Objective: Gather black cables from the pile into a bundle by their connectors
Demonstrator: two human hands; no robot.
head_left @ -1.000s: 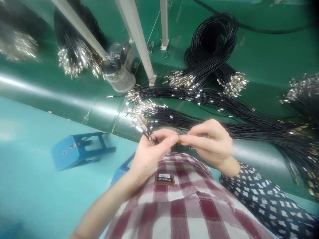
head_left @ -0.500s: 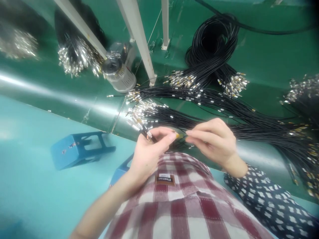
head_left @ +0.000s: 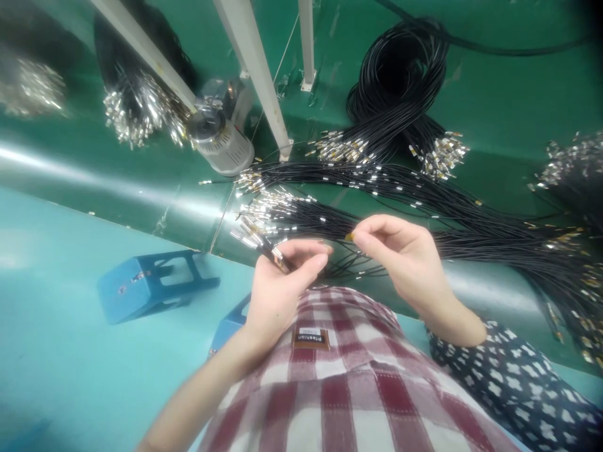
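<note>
My left hand is closed around several black cables whose silvery ends stick out to the upper left. Its thumb and forefinger come together at the right. My right hand pinches a small yellow piece between thumb and forefinger, apart from the left hand; what kind of piece it is, I cannot tell. Just beyond both hands lies a long bundle of black cables with shiny metal ends. A second cable bundle runs behind it.
On the green bench lie a coil of black cable and more cable bunches. A grey-white round device stands beside pale metal posts. Below the bench edge is a blue stool on the floor.
My right hand has moved up, away from my left hand, with the yellow piece in its fingertips. The left hand keeps its cables and has barely moved.
</note>
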